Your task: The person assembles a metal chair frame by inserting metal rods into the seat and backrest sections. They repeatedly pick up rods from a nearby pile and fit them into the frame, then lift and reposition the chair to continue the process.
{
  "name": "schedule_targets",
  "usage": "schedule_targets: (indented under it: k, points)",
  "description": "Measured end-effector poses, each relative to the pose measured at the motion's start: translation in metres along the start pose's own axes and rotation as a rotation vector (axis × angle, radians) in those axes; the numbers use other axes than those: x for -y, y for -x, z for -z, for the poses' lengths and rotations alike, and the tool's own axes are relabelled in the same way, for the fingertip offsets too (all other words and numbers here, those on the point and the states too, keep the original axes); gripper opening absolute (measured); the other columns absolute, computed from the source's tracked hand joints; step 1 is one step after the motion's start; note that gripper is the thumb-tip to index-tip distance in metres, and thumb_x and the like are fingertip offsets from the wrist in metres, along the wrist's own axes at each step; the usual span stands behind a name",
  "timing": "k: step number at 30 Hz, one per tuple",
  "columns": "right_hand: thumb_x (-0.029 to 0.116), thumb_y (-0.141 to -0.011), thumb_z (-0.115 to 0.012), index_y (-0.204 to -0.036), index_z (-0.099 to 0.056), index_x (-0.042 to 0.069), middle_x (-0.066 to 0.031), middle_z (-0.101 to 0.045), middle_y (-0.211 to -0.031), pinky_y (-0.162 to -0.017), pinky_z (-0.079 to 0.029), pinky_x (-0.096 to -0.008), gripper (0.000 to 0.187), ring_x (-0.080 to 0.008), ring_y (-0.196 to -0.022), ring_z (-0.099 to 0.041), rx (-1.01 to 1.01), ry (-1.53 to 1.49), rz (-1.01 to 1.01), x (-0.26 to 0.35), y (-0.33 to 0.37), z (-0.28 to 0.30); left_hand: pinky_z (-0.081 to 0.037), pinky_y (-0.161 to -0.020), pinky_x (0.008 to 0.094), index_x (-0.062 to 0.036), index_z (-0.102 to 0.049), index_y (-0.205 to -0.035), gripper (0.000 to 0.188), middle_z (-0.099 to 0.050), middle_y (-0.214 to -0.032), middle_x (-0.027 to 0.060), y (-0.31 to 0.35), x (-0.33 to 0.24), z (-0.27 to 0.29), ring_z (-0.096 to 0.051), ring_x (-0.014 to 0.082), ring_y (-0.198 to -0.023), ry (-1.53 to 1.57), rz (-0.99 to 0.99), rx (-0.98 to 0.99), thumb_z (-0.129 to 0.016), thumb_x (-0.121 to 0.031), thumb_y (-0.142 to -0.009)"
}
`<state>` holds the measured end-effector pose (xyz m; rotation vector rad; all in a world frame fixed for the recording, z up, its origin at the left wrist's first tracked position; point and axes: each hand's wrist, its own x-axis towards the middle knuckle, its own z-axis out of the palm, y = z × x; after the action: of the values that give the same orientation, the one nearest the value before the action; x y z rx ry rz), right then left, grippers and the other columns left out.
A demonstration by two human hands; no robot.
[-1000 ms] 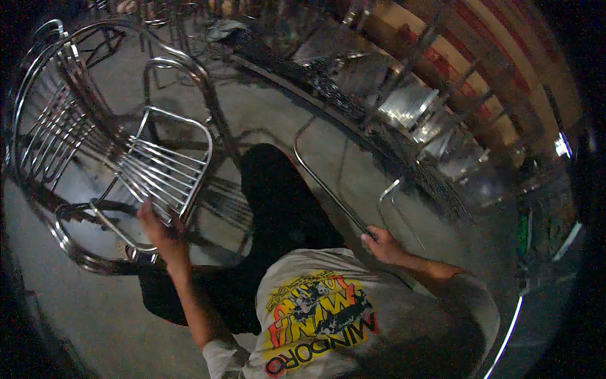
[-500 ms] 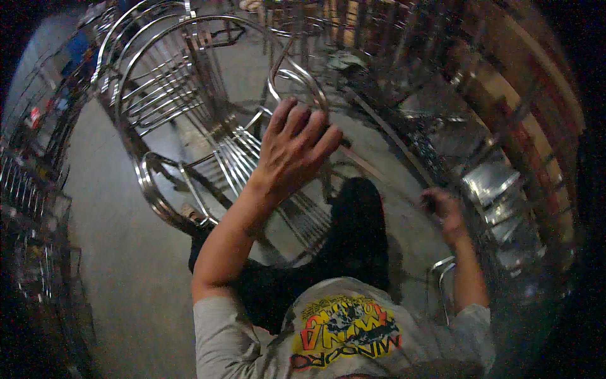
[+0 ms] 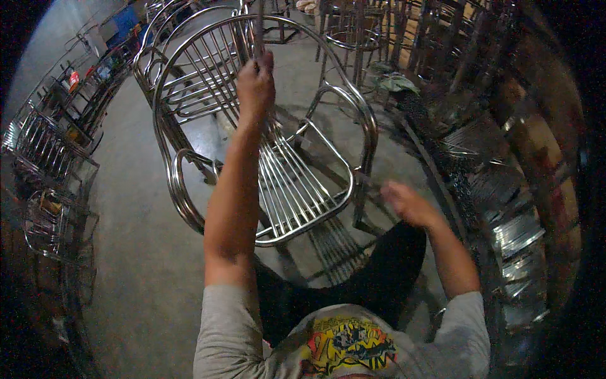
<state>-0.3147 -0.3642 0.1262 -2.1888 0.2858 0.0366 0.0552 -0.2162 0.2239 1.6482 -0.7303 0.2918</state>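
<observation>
I take the chair (image 3: 292,183) as the reference: a frame of polished bent tube with a rod seat and rod back, standing upright on the gray floor (image 3: 136,252), its front edge toward the dark trousers (image 3: 341,284) of the wearer. The left hand (image 3: 254,91) is raised and appears in front of the chair's back; I cannot tell whether it touches the rods. Its grip is closed around a thin dark bar (image 3: 259,28), which extends past the upper side of the fist. The left forearm crosses my view of the chair's left side. The right hand (image 3: 407,203) is located just beside the chair's right front corner. It is motion-blurred, so I cannot tell whether its grip is wide or narrow. Behind the chair and to its right I observe a stool (image 3: 351,48) with a round ring. A pale green cloth (image 3: 399,83) lies right of the chair; shiny metal pieces (image 3: 514,240) lie farther right. Well apart to the chair's left stand metal frames (image 3: 47,148).
</observation>
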Motion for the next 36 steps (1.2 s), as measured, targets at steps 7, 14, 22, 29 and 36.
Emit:
schedule_targets:
  k: [7, 14, 22, 29, 36]
  points:
    - [0.029, -0.099, -0.049, -0.104, -0.048, 0.011, 0.0036, -0.034, -0.061, -0.04, -0.03, -0.0237, 0.019, -0.006, -0.044, -0.029, 0.306, -1.395, -0.526, 0.031, 0.031, -0.053, -0.043, -0.068, 0.0417, 0.0064, -0.058, -0.086, 0.061, -0.059, -0.073, 0.0197, 0.07, 0.148, -0.08, -0.052, 0.0281, -0.068, 0.063, 0.446, 0.23, -0.045, -0.052, -0.098]
    - [0.026, -0.1, -0.048, -0.099, -0.049, 0.012, 0.0035, -0.037, -0.059, -0.038, -0.028, -0.0232, 0.014, -0.0062, -0.042, -0.03, 0.184, -1.305, -0.557, 0.027, -0.016, -0.048, -0.042, -0.063, 0.0379, 0.0024, -0.056, -0.08, 0.064, -0.052, -0.064, 0.0093, 0.062, 0.206, -0.115, -0.05, 0.0218, -0.063, 0.151, 0.523, 0.163, -0.046, -0.058, -0.096]
    - [0.025, -0.099, -0.05, -0.104, -0.053, 0.006, 0.0042, -0.034, -0.058, -0.038, -0.024, -0.0219, 0.02, -0.0045, -0.04, -0.027, 0.112, -1.299, -0.614, 0.022, -0.055, -0.037, -0.038, -0.052, 0.0322, -0.0052, -0.053, -0.074, 0.057, -0.046, -0.06, 0.002, 0.03, 0.228, -0.129, -0.043, 0.0125, -0.054, 0.182, 0.53, 0.163, -0.048, -0.057, -0.096]
    - [0.027, -0.098, -0.053, -0.103, -0.047, 0.01, 0.0031, -0.039, -0.063, -0.042, -0.032, -0.0233, 0.018, -0.0052, -0.045, -0.033, 0.102, -1.245, -0.568, 0.02, -0.071, -0.044, -0.046, -0.056, 0.0355, -0.0031, -0.055, -0.087, 0.05, -0.055, -0.069, 0.0092, 0.008, 0.233, -0.133, -0.056, 0.02, -0.061, 0.295, 0.652, 0.191, -0.049, -0.052, -0.097]
    - [0.03, -0.097, -0.056, -0.125, -0.047, 0.002, 0.0008, -0.048, -0.066, -0.043, -0.035, -0.0253, 0.041, -0.0086, -0.049, -0.041, -0.023, -0.879, -0.445, -0.028, -0.115, -0.09, -0.043, -0.09, 0.0472, 0.0048, -0.056, -0.106, 0.039, -0.058, -0.104, 0.0271, 0.103, 0.175, -0.047, -0.056, 0.0428, -0.103, -0.341, 0.186, 0.07, -0.056, -0.033, -0.095]
